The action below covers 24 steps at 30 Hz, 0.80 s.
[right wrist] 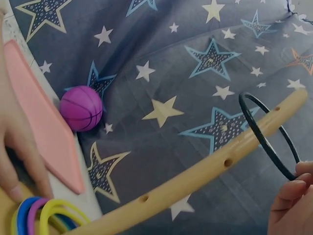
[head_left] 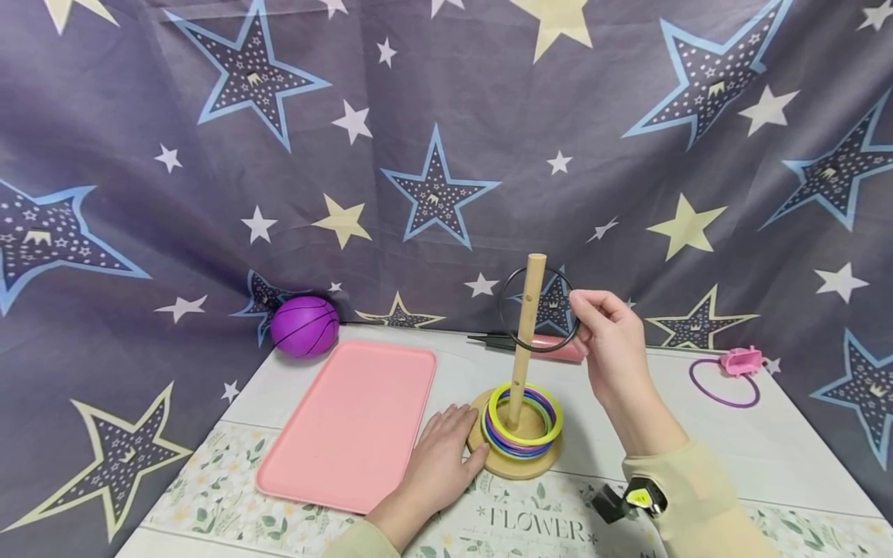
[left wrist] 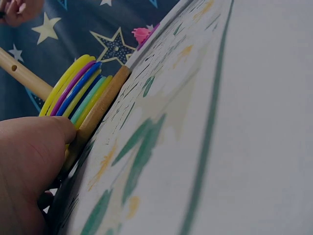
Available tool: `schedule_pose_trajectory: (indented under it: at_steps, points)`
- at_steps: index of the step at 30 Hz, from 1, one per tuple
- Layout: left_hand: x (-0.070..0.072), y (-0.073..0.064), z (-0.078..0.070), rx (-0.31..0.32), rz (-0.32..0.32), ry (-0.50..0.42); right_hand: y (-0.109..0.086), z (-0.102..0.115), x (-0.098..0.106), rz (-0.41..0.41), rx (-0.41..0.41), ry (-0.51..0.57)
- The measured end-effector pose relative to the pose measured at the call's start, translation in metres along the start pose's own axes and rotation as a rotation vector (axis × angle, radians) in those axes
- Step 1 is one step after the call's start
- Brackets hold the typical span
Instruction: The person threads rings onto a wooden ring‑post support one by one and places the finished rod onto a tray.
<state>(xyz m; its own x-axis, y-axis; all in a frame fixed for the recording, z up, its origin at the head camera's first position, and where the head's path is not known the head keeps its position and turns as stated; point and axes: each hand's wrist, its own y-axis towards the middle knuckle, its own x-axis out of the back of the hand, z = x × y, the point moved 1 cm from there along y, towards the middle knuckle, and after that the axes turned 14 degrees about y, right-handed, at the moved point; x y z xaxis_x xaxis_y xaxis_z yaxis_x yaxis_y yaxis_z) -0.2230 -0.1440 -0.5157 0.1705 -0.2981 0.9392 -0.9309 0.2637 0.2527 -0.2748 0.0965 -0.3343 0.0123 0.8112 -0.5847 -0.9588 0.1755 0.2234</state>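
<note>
A wooden post point(head_left: 527, 310) rises from a round wooden base point(head_left: 515, 466) on the table. Several coloured rings point(head_left: 558, 418), yellow, purple, blue and green among them, lie stacked around its foot. My right hand point(head_left: 617, 349) pinches a black ring point(right wrist: 259, 132) by its right side, between thumb and fingers. The post's upper part passes through this ring, which hangs tilted high above the stack. My left hand point(head_left: 443, 457) rests at the base's left edge, fingers fairly straight; its thumb point(left wrist: 61, 128) touches the base beside the rings. Part of that hand's underside is hidden.
A pink tray point(head_left: 349, 426) lies left of the stand, with a purple ball point(head_left: 305, 326) behind it. A pink pump-like tube point(head_left: 558, 349) with a dark end lies behind the post. At the right are a purple ring point(head_left: 725, 402) and a small pink object point(head_left: 741, 361). A star-patterned cloth hangs behind.
</note>
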Motion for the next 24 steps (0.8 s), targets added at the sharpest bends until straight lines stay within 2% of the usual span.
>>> schedule_pose_trajectory:
  at_steps: [14,18,24]
  points:
    - [0.001,0.001,0.000,0.012,0.019,0.001,-0.007,-0.022,0.045,-0.065,-0.172,-0.141]
    - [0.001,0.001,0.000,0.010,0.021,0.004,-0.008,-0.027,0.055,-0.078,-0.200,-0.169]
    - [0.001,0.000,-0.001,0.007,0.016,0.007,-0.010,-0.034,0.060,-0.053,-0.213,-0.188]
